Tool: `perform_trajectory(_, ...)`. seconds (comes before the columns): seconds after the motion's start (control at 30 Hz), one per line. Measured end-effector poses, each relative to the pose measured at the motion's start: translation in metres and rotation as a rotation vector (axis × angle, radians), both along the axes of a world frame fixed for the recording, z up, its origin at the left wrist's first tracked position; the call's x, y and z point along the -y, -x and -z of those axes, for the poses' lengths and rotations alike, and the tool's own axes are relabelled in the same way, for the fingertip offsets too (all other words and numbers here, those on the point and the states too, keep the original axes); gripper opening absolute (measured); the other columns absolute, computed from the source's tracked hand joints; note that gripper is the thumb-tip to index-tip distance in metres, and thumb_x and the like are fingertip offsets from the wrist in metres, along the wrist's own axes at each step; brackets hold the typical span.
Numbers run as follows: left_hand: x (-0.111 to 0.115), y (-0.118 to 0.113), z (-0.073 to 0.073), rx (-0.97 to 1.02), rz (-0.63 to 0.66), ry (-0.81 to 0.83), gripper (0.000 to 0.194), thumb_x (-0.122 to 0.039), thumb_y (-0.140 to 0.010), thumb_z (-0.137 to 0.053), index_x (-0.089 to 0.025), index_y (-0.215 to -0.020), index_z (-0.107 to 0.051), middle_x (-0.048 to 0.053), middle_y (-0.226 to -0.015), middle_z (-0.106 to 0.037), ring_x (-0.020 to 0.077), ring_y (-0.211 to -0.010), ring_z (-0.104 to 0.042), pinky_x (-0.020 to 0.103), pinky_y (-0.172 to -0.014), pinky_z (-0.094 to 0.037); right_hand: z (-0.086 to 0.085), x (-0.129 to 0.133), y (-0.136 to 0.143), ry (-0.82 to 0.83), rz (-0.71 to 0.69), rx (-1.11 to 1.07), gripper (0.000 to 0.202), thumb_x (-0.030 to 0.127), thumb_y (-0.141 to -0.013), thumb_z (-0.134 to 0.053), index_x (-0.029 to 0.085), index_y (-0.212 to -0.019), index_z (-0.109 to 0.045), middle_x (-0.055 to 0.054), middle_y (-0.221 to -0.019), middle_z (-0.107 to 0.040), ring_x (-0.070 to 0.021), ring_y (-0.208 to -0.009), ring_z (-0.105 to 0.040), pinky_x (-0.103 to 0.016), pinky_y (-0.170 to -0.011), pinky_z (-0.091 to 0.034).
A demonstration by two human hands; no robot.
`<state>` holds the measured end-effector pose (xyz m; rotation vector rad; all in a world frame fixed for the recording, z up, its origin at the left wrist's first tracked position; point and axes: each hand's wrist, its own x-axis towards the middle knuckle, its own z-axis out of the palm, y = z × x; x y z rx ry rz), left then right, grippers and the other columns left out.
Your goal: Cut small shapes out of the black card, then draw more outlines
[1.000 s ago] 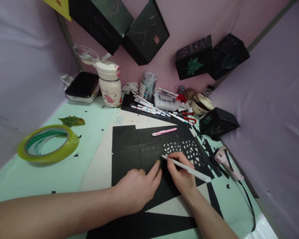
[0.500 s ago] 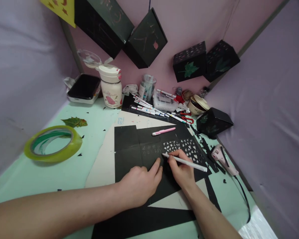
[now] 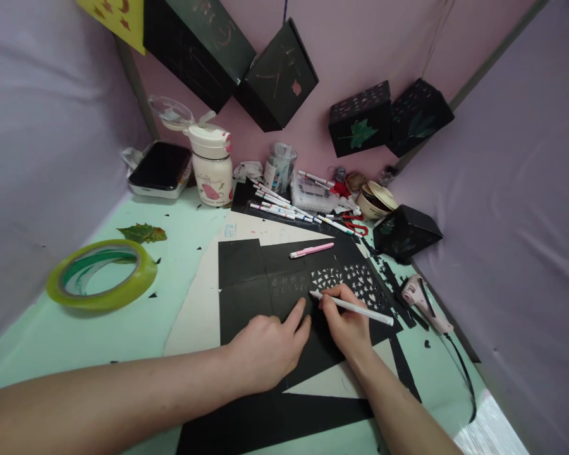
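My right hand (image 3: 348, 325) is closed around a white pen (image 3: 367, 311), its tip at the black card (image 3: 241, 300) beside faint pale drawn marks (image 3: 284, 282). Pressing on the same card just left of the pen tip is my left hand (image 3: 268, 351), index finger stretched out, the other fingers partly bent, holding nothing. Small cut-out stars, hearts and triangles (image 3: 359, 276) pierce the card's right part. A pink craft knife or pen (image 3: 312, 250) lies across its upper part. Pale paper (image 3: 194, 316) shows underneath.
At left lie a wide roll of tape (image 3: 145, 275) and a leaf (image 3: 143, 234). A cream bottle (image 3: 213, 174), markers (image 3: 284, 205) and red-handled scissors (image 3: 356, 229) stand or lie behind. At right are a glue gun (image 3: 424, 300) and a black box (image 3: 408, 232); black boxes (image 3: 279, 76) hang above.
Almost nothing differs. The view has shifted very slightly; both hands and the pen keep nearly the same place on the black card.
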<state>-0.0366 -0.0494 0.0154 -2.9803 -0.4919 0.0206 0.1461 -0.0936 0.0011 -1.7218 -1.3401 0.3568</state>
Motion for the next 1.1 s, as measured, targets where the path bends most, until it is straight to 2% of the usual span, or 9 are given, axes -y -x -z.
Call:
perform_trajectory(0.4,-0.0020,-0.0020,-0.0022,-0.015,-0.021,0.057,0.051,-0.033,-0.090,-0.042,-0.016,-0.138,-0.047,0.019,-0.148,-0.040,0.0201,-0.063,-0.066,0.033,-0.049,-0.050,0.0057,-0.0014,-0.0035,0.021,0.013,-0.024,0.017,0.024,-0.087,-0.053,0.020,-0.072,-0.059,0.002,-0.063,-0.061,-0.0146,-0.060,-0.057,-0.026,-0.059,-0.042)
perform_trajectory(0.67,-0.0022,-0.0017,-0.0006,0.000,-0.007,0.046,0.052,-0.033,-0.090,-0.043,-0.015,-0.138,-0.046,0.021,-0.147,-0.040,0.0204,-0.063,-0.066,0.034,-0.050,-0.050,-0.0017,-0.0011,-0.0017,0.037,-0.072,-0.059,0.020,0.024,-0.085,-0.052,0.020,-0.066,-0.056,0.002,-0.061,-0.059,-0.0143,-0.058,-0.054,-0.025,-0.056,-0.040)
perform_trajectory(0.97,-0.0025,-0.0022,-0.0017,-0.018,-0.009,0.056,0.051,-0.033,-0.090,-0.043,-0.015,-0.138,-0.046,0.021,-0.147,-0.040,0.0200,-0.063,-0.066,0.033,-0.050,-0.050,0.0031,-0.0026,-0.0036,0.022,-0.089,-0.037,0.017,0.021,-0.085,-0.053,0.020,-0.068,-0.057,0.002,-0.062,-0.059,-0.0138,-0.058,-0.055,-0.025,-0.057,-0.040)
perform_trajectory(1.1,-0.0026,-0.0017,-0.0006,-0.014,-0.005,0.047,0.050,-0.032,-0.091,-0.042,-0.016,-0.138,-0.046,0.020,-0.148,-0.040,0.0200,-0.063,-0.066,0.034,-0.049,-0.051,0.0040,-0.0018,-0.0033,-0.011,-0.030,-0.051,0.016,0.019,-0.083,-0.053,0.021,-0.068,-0.054,0.004,-0.058,-0.054,-0.0125,-0.055,-0.051,-0.024,-0.055,-0.039)
